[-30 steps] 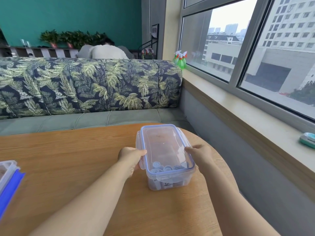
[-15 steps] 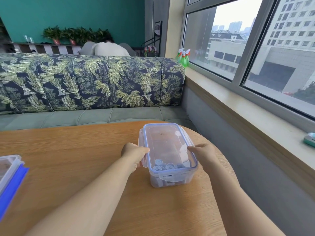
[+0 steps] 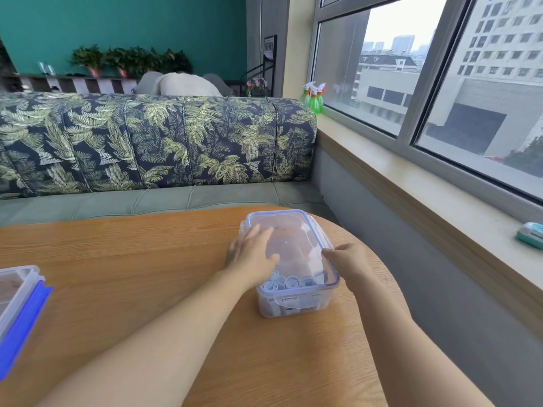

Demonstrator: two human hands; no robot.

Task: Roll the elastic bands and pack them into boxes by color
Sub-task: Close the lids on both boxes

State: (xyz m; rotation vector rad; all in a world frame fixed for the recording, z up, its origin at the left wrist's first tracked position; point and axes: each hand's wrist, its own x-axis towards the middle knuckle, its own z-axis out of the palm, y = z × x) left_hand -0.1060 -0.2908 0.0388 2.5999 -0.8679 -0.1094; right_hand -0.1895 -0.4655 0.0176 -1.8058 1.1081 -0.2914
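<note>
A clear plastic box [image 3: 293,304] with a blue-rimmed lid stands on the round wooden table [image 3: 123,259] near its right edge. Rolled light-blue elastic bands [image 3: 289,282] show through the lid at the near end. My left hand [image 3: 252,251] lies flat on the lid's left part, fingers straight. At the box's right rim is my right hand [image 3: 348,259], its fingers curled against the lid's edge.
A second clear box with a blue lid [image 3: 17,306] pokes in at the left edge. Behind the table runs a leaf-patterned sofa [image 3: 152,142]. A windowsill [image 3: 426,183] on the right carries green spray bottles [image 3: 314,98] and a small teal object [image 3: 531,235].
My left hand left the box's left side and moved onto the lid, its fingers now straightened. The right hand stays at the right rim.
</note>
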